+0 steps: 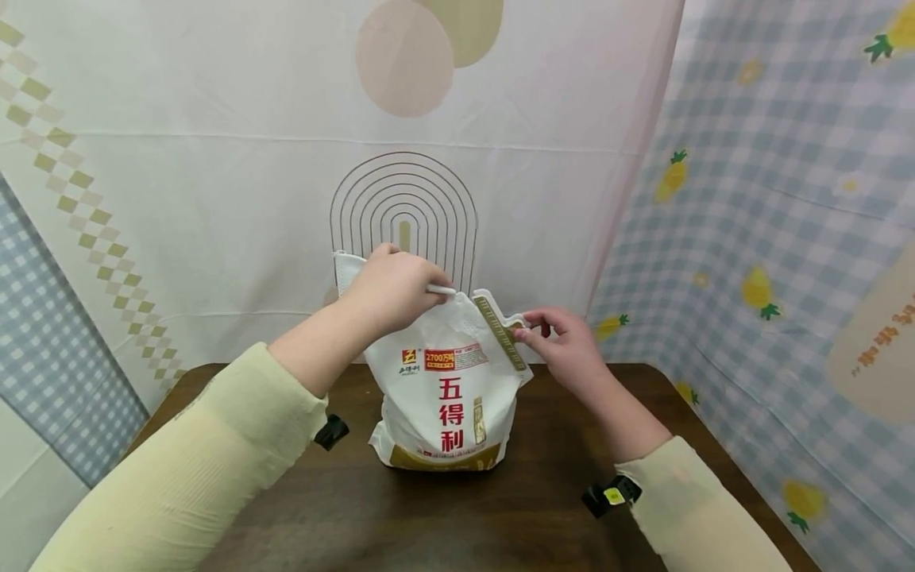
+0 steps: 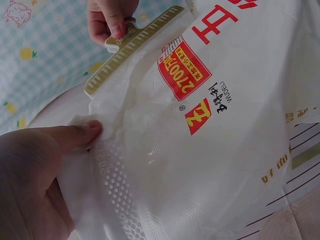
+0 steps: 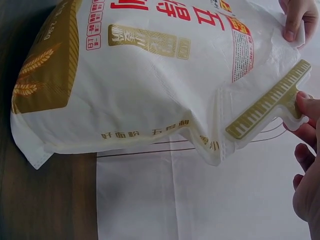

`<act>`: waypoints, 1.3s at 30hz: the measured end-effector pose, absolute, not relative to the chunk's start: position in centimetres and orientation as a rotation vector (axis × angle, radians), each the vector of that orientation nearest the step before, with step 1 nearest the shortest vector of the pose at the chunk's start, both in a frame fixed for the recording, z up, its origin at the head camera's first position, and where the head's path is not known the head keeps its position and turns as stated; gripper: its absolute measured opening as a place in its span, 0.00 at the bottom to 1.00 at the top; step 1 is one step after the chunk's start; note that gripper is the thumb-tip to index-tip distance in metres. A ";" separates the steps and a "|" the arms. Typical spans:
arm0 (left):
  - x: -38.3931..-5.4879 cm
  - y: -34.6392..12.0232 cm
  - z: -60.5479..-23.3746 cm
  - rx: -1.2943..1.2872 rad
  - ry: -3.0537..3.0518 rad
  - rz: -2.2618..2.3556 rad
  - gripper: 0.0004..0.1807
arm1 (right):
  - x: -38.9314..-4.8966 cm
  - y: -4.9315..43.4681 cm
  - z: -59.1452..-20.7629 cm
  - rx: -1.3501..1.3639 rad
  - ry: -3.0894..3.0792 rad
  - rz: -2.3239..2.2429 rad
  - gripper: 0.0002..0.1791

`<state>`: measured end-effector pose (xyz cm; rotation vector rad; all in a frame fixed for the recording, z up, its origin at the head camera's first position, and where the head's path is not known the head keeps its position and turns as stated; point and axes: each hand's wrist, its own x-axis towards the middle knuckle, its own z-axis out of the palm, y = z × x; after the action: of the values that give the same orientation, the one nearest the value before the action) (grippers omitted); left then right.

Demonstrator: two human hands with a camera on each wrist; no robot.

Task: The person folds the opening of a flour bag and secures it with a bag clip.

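Note:
A white flour bag (image 1: pixel 415 401) with red lettering and a gold base band stands on the table. My left hand (image 1: pixel 395 291) grips its folded top edge from above, thumb (image 2: pixel 82 134) pressing on the white fold. At the bag's upper right corner, a gold-and-white bag clip (image 1: pixel 502 334) lies slantwise across the top. My right hand (image 1: pixel 569 347) pinches the clip's handle between thumb and fingers. In the right wrist view the clip (image 3: pixel 267 102) overlaps the bag's corner, its toothed-pattern bar facing out.
The dark wooden table (image 1: pixel 429 524) carries the bag near its far side. Behind it hangs a pale cloth (image 1: pixel 236 191) with an arch pattern. A blue checked cloth (image 1: pixel 758 214) with pineapples hangs at the right. Each wrist wears a small black device (image 1: pixel 612 496).

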<state>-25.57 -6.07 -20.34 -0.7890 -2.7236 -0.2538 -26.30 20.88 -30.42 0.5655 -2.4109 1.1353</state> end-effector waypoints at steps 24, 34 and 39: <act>-25.7 -6.2 -20.5 -0.788 -2.686 -0.279 0.09 | -26.5 19.5 -30.5 0.691 -2.435 1.010 0.11; -25.9 -6.2 -20.6 -0.772 -2.698 -0.300 0.08 | -26.3 19.1 -30.3 0.649 -2.492 1.000 0.10; -26.0 -6.2 -20.6 -0.775 -2.696 -0.307 0.08 | -26.2 19.1 -30.4 0.612 -2.513 1.004 0.13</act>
<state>-26.00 -6.17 -20.63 -0.7748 -2.6956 -0.3065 -26.18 19.13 -30.38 0.6116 -2.5134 1.0037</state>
